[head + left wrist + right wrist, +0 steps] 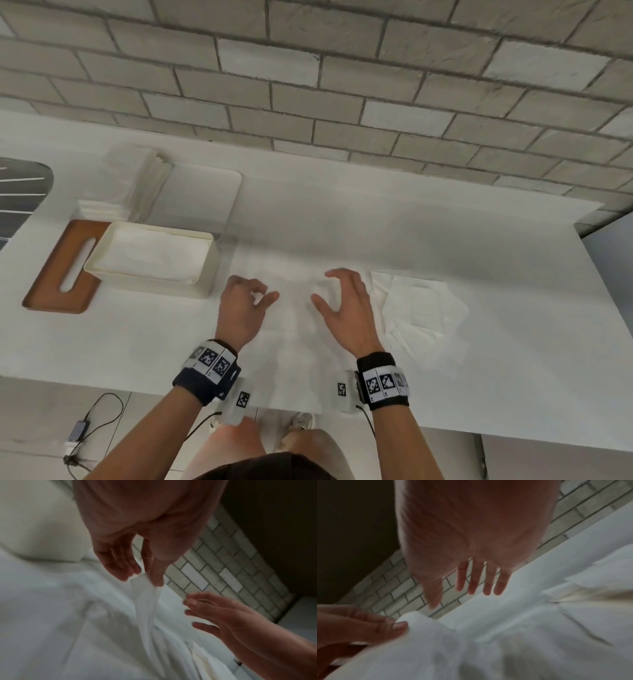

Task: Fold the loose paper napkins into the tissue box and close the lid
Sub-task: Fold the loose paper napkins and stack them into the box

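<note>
Two hands work over a broad white worktop (342,219) that runs along a pale brick wall (342,68). On the left of it lies a flat cream tray (205,195) with a stack of folded napkins (116,188) on its left end. Just in front of that stands the open tissue box (209,260), cream-coloured and already holding white paper, and its brown wooden lid (48,284) with a slot lies flat against the box's left side, partly under it. To the right of the box a loose napkin (291,294) lies spread in front of the person, and a few more loose napkins (421,308) sit rumpled just beyond the right hand. The left hand (241,308) pinches an edge of the spread napkin between thumb and fingers, lifting it off the surface. The right hand (346,308) hangs above the same sheet with its fingers spread and slack, gripping nothing.
</note>
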Demonstrator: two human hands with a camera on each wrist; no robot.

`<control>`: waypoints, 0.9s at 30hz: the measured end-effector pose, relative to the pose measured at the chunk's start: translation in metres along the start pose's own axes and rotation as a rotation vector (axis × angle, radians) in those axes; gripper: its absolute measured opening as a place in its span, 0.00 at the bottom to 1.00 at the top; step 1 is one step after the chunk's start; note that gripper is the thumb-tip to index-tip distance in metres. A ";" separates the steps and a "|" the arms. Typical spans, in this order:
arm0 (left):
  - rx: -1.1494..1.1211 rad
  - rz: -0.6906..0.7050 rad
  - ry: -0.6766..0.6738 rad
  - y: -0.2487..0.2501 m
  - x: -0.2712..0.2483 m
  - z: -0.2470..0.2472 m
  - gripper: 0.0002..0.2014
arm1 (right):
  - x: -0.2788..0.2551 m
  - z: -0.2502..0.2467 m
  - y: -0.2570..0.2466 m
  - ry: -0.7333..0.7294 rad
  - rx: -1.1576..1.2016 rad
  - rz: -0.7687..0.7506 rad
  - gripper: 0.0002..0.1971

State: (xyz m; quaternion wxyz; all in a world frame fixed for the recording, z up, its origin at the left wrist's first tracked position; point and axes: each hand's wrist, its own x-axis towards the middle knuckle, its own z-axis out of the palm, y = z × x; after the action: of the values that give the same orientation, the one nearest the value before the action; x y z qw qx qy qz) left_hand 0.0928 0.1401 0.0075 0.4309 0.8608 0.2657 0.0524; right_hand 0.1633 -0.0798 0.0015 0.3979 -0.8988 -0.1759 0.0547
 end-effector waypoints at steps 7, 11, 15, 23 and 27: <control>-0.095 0.228 0.069 0.055 -0.010 -0.034 0.10 | 0.043 -0.021 -0.030 -0.418 0.217 -0.062 0.25; -0.121 0.038 0.179 0.036 -0.006 -0.033 0.10 | 0.048 -0.030 0.005 -0.226 0.345 0.101 0.12; -0.009 -0.084 0.083 -0.001 -0.005 -0.001 0.09 | 0.037 -0.010 0.025 -0.103 0.204 0.239 0.14; 0.257 -0.128 -0.025 -0.033 -0.005 0.040 0.09 | 0.025 0.025 0.027 -0.124 -0.244 0.337 0.29; 0.322 -0.090 -0.054 -0.037 -0.001 0.050 0.22 | 0.025 0.038 0.026 -0.190 -0.365 0.440 0.40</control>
State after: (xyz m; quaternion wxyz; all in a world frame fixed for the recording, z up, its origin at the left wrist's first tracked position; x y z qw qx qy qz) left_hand 0.0923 0.1217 -0.0518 0.2961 0.9070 0.2975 -0.0333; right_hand 0.1851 -0.0604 -0.0423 0.1902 -0.9628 -0.0203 0.1910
